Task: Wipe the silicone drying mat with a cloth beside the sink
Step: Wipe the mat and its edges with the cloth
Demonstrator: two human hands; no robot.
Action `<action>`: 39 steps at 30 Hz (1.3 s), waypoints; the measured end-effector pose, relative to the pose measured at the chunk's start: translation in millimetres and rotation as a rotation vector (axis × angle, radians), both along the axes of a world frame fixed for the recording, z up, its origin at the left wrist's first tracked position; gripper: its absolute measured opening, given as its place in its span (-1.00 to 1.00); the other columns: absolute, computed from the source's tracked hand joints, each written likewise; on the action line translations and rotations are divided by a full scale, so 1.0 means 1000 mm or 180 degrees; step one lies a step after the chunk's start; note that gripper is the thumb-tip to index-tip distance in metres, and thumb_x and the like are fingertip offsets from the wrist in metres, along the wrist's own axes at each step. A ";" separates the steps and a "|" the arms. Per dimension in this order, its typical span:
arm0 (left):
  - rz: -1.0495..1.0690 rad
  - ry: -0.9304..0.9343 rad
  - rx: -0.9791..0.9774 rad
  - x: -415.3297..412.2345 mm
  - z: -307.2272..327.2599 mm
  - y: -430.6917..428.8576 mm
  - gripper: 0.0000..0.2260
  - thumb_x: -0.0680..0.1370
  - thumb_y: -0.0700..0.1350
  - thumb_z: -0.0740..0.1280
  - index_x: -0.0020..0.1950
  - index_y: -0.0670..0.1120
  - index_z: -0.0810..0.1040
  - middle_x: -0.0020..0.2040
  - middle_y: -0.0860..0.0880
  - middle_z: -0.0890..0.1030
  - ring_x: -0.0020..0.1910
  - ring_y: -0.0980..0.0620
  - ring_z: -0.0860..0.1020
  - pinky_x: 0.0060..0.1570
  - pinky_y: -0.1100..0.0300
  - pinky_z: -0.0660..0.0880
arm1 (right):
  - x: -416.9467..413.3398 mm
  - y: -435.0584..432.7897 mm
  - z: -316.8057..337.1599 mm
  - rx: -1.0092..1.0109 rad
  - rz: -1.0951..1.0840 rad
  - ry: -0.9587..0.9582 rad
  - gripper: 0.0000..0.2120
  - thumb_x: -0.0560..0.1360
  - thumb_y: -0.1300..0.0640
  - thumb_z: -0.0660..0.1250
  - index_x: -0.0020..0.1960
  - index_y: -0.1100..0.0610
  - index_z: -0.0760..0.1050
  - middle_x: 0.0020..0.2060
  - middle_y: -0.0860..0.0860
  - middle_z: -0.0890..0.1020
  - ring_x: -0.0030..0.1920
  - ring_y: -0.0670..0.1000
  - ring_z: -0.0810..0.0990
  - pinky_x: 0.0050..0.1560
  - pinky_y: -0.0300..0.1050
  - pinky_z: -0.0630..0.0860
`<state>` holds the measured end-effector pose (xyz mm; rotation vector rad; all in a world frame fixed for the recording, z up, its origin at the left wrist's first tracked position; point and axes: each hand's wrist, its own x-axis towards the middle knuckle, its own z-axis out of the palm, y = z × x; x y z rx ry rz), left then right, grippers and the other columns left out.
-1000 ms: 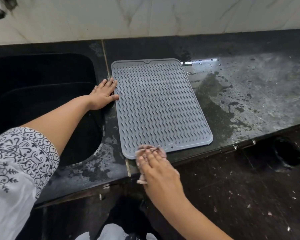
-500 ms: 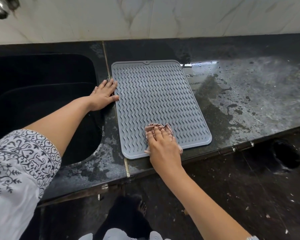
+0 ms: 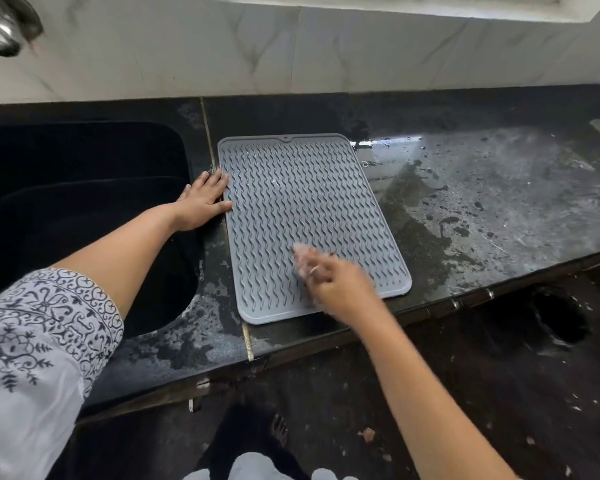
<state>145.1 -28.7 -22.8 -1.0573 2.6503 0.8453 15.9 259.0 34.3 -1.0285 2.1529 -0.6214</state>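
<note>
A grey ribbed silicone drying mat lies flat at centre frame on the wet black stone bench, just right of the dark sink basin, whose contents cannot be made out. The right hand presses a pale crumpled cloth onto the mat's lower part, fingers curled, blurred. The left hand rests flat, fingers together, touching the mat's left edge.

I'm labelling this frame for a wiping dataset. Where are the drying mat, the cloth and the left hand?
drying mat (image 3: pixel 302 202): head view, bare ribbed middle.
cloth (image 3: pixel 302 256): head view, blurred pale part beyond the right hand's fingers.
left hand (image 3: pixel 201 202): head view, back of hand at the mat's left edge.
</note>
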 end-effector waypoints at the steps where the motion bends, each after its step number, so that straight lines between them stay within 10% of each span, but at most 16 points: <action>1: 0.0000 -0.0003 0.0010 0.000 0.000 0.000 -0.42 0.64 0.09 0.07 0.55 0.05 -0.18 0.55 0.08 -0.24 0.51 0.06 -0.29 0.45 -0.04 -0.25 | 0.015 0.001 -0.009 0.0217 0.0368 0.0682 -0.61 0.55 0.08 0.23 0.38 -0.04 0.37 0.37 0.00 0.42 0.25 0.07 0.48 0.30 0.03 0.40; 4: 0.0026 0.0036 0.0028 0.000 -0.003 -0.001 -0.42 0.64 0.10 0.07 0.55 0.06 -0.18 0.55 0.10 -0.24 0.51 0.07 -0.29 0.44 -0.03 -0.27 | 0.037 0.002 -0.025 0.0225 0.0953 0.1788 -0.47 0.59 0.05 0.14 0.52 0.06 0.08 0.52 0.05 0.12 0.51 0.08 0.08 0.47 -0.02 0.03; 8: 0.0055 0.0092 0.0048 0.000 -0.003 -0.001 -0.40 0.63 0.11 0.08 0.55 0.06 -0.19 0.56 0.09 -0.22 0.51 0.09 -0.28 0.44 -0.01 -0.26 | 0.023 -0.014 -0.004 0.0657 0.1153 0.1672 -0.54 0.57 0.06 0.16 0.46 0.05 0.26 0.43 0.05 0.34 0.40 0.07 0.31 0.38 -0.06 0.24; 11: 0.0108 0.0278 0.0097 0.002 -0.005 0.000 -0.35 0.62 0.12 0.13 0.54 0.06 -0.23 0.56 0.08 -0.19 0.51 0.11 -0.25 0.44 0.03 -0.26 | -0.006 -0.043 0.032 0.0674 0.0412 -0.0183 -0.76 0.55 -0.01 0.23 0.14 0.05 0.53 -0.05 0.08 0.64 -0.17 0.05 0.58 -0.16 -0.08 0.55; 15: 0.0194 0.0494 0.0121 0.005 -0.008 0.000 -0.30 0.60 0.12 0.17 0.54 0.04 -0.24 0.57 0.03 -0.15 0.52 0.10 -0.21 0.44 0.05 -0.24 | -0.046 -0.102 0.045 -0.0398 -0.0493 -0.1524 -0.86 0.53 0.09 0.29 0.05 0.09 0.56 -0.20 0.08 0.60 -0.29 0.00 0.54 -0.19 -0.06 0.52; 21: 0.0120 0.0562 -0.0153 0.006 -0.015 -0.003 -0.28 0.58 0.17 0.15 0.55 -0.01 -0.22 0.58 0.01 -0.10 0.53 0.08 -0.17 0.45 0.05 -0.20 | -0.037 -0.196 -0.016 0.0027 0.0841 0.1844 -0.60 0.53 0.18 0.24 0.36 0.07 0.40 0.35 0.06 0.45 0.33 0.11 0.39 0.32 0.01 0.34; 25: 0.0025 0.0372 -0.0302 0.008 -0.016 -0.005 -0.27 0.56 0.23 0.11 0.55 -0.01 -0.22 0.58 0.02 -0.08 0.53 0.10 -0.15 0.43 0.14 -0.20 | -0.036 -0.188 0.000 0.0585 0.1019 0.1831 -0.77 0.52 0.16 0.22 0.13 0.03 0.55 -0.09 0.02 0.58 -0.03 0.03 0.57 -0.18 -0.18 0.41; 29: 0.0267 0.1261 -0.0820 0.004 0.001 -0.026 -0.36 0.54 0.27 0.09 0.50 -0.09 0.24 0.35 -0.05 0.50 0.32 -0.06 0.45 0.31 -0.02 0.33 | -0.040 -0.194 0.039 0.0769 0.0559 0.0151 -0.78 0.53 0.08 0.26 0.16 -0.03 0.52 -0.26 -0.03 0.56 -0.37 -0.07 0.49 -0.51 -0.25 0.36; 39: -0.0420 0.0258 -0.0612 -0.043 -0.006 -0.125 -0.55 0.66 -0.07 0.03 0.55 0.05 0.02 0.56 0.10 0.07 0.54 0.04 -0.04 0.46 0.02 -0.18 | -0.016 -0.306 -0.023 -0.0030 0.1022 0.2017 -0.70 0.51 0.11 0.22 0.21 0.13 0.50 0.19 0.13 0.55 0.22 0.16 0.47 0.25 -0.01 0.36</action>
